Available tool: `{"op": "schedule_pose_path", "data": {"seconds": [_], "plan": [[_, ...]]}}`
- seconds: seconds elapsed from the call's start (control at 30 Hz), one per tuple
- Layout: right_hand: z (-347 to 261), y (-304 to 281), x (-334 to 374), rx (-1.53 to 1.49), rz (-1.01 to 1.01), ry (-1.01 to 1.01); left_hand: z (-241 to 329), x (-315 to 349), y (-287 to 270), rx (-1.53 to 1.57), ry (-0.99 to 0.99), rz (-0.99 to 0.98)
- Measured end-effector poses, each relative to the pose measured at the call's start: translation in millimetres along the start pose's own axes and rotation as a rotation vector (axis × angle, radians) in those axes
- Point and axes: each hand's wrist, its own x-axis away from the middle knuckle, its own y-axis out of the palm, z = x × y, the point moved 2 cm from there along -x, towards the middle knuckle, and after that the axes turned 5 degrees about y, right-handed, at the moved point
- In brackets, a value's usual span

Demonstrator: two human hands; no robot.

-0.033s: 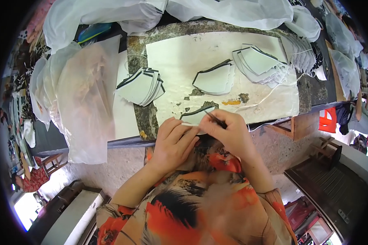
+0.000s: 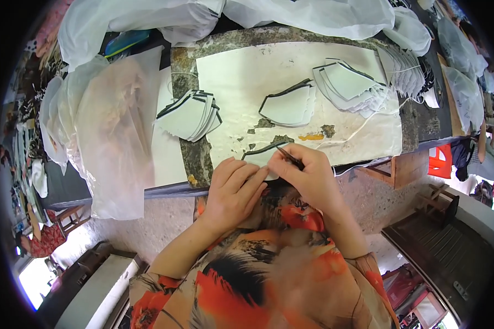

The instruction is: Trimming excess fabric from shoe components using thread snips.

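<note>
A white panel with a dark border (image 2: 260, 156) lies under my fingers at the table's near edge. My left hand (image 2: 233, 189) presses its near part, fingers close together and the fingertips on it. My right hand (image 2: 307, 170) grips a small dark pointed tool (image 2: 292, 158), its tip over the panel's right side; the exact kind is unclear. The right thumb touches the panel beside the left fingertips. Farther back lies a small stack of similar panels (image 2: 288, 106). More stacks sit at the left (image 2: 189, 118) and the far right (image 2: 346, 82).
A worn white sheet (image 2: 230, 71) covers the middle of the dark table. Translucent plastic bags (image 2: 115, 126) lie at the left and along the back. A bundle of grey-white pieces (image 2: 400, 68) stands at the back right. A white cord (image 2: 362, 125) crosses the sheet's right part.
The raised white edge between my fingertips has gone down, and the panel lies flatter. My right hand and the tool have shifted slightly; the left has hardly moved.
</note>
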Motion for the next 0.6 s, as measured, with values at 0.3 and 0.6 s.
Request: {"op": "schedule_pose_path", "data": {"seconds": [0.3, 0.6], "plan": [[-3, 21, -13, 0.267, 0.091, -0.118, 0, 3, -2, -0.031, 0.020, 0.031], [-3, 18, -10, 0.378, 0.208, -0.186, 2, 3, -3, -0.024, -0.013, 0.042]]}}
